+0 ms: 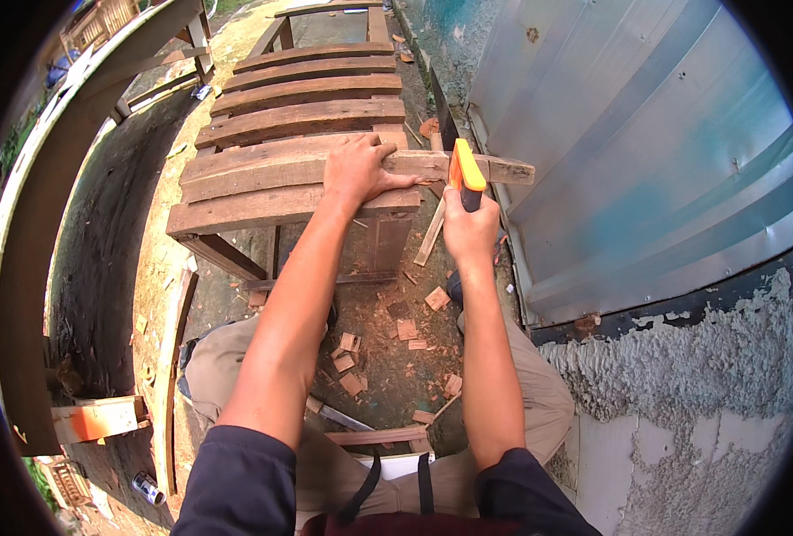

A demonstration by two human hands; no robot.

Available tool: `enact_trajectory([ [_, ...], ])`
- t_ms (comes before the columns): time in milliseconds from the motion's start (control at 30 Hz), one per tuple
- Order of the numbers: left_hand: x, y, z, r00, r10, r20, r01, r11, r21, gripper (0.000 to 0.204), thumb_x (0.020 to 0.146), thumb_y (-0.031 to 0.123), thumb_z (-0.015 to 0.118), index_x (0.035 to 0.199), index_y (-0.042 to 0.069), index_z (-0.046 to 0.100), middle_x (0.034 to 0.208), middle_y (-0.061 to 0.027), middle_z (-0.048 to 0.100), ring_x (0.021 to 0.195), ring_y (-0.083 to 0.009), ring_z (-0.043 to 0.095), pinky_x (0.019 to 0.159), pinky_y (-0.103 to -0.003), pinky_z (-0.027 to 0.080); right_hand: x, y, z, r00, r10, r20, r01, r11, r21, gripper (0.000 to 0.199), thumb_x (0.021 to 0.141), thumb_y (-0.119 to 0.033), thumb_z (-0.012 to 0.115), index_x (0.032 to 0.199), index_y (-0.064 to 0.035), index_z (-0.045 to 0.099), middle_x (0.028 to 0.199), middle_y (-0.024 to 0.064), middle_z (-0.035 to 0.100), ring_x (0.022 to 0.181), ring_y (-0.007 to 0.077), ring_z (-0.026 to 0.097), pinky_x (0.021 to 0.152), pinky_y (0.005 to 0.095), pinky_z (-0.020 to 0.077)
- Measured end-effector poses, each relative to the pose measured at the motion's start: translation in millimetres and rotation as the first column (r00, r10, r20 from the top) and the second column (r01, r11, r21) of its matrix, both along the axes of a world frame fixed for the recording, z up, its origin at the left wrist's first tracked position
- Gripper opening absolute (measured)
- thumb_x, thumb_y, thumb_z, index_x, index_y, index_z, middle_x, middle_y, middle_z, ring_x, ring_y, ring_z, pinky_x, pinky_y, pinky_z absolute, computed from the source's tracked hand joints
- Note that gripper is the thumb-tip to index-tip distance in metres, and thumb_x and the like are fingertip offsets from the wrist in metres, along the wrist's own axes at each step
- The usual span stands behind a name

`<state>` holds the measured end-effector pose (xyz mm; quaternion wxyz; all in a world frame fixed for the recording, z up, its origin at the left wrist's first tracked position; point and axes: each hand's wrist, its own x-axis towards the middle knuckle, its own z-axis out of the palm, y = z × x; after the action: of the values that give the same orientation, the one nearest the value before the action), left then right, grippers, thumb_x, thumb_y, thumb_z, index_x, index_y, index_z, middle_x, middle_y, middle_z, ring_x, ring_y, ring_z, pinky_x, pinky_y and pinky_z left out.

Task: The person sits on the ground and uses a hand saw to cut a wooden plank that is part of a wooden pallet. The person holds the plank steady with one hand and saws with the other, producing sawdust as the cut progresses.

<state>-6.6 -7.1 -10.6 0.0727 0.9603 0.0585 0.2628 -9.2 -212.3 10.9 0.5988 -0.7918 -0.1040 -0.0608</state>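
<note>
Wooden strip (pixel 450 166), a narrow rough-sawn length of reddish timber, lies across the near end of the slatted bench (pixel 280 147), its right end jutting past the bench toward the corrugated metal wall (pixel 646 152). It looks stiff, light and splintery, best pinned flat close to the cut, where it rests on the slats. Bench slats are broad, weathered, slightly bowed boards. Bare ground below is packed dirt strewn with small square offcuts (pixel 408 330) and sawdust. Left hand (pixel 358 170) lies spread, palm down, pressing the strip onto the bench. Right hand (pixel 470 228) is wrapped tight around the orange-and-black handle of a handsaw (pixel 465 172), which stands at the strip's overhanging part.
</note>
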Motion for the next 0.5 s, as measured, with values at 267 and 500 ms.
enact_trajectory([
  [267, -7.8, 3.4, 2.4, 1.0, 0.022, -0.008, -0.022, 1.0, -0.018, 0.074, 0.067, 0.074, 0.078, 0.109, 0.013, 0.081, 0.107, -0.0105, 0.073, 0.106, -0.0283, 0.069, 0.094, -0.041, 0.052, -203.6, -137.9, -39.8, 0.994, 0.097, -0.052, -0.101, 0.991, -0.089, 0.021, 0.093, -0.008, 0.066, 0.073, 0.0007, 0.063, 0.057, 0.0059, 0.057, 0.048, 0.0148, 0.055, 0.049, 0.0343, 0.0418],
  [500, -6.4, 3.0, -7.7, 0.996, -0.02, 0.084, 0.016, 0.999, 0.041, 0.074, 0.066, 0.074, 0.079, 0.106, 0.012, 0.082, 0.099, -0.0096, 0.073, 0.098, -0.0276, 0.07, 0.091, -0.04, 0.052, -186.9, -130.8, -26.8, 0.974, 0.1, -0.203, -0.087, 0.994, 0.072, 0.023, 0.093, -0.008, 0.066, 0.073, 0.0024, 0.062, 0.057, 0.0049, 0.056, 0.052, 0.0108, 0.054, 0.05, 0.0329, 0.0405],
])
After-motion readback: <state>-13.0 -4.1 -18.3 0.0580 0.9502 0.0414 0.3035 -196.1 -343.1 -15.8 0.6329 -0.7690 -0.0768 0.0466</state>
